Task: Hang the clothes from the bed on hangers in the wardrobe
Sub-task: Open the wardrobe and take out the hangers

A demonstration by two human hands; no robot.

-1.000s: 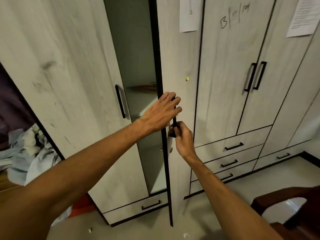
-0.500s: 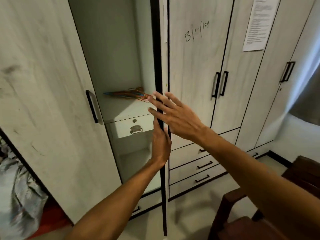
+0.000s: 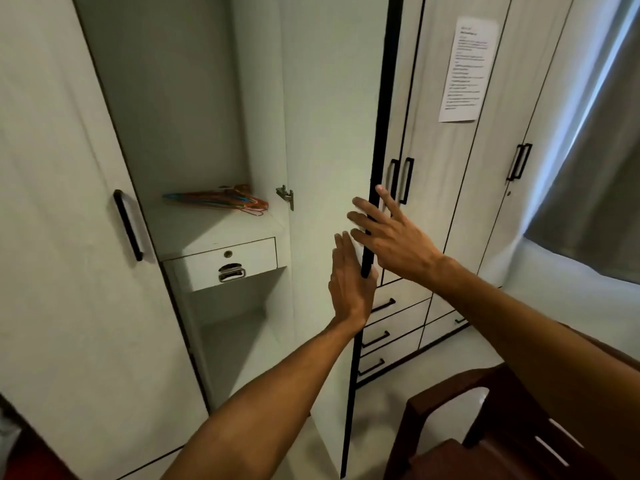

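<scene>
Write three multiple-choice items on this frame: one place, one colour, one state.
1. Where do the hangers lie? A on the shelf above the small drawer; B on the chair; C on a rail.
2. What colour is the left door's handle? A silver; B black; C white.
3. How are the left hand and right hand? A gripping hangers; B fists; C open.
Key: 1 A: they rest on the board over the drawer. 2 B: the bar is black. 3 C: all fingers are straight.
</scene>
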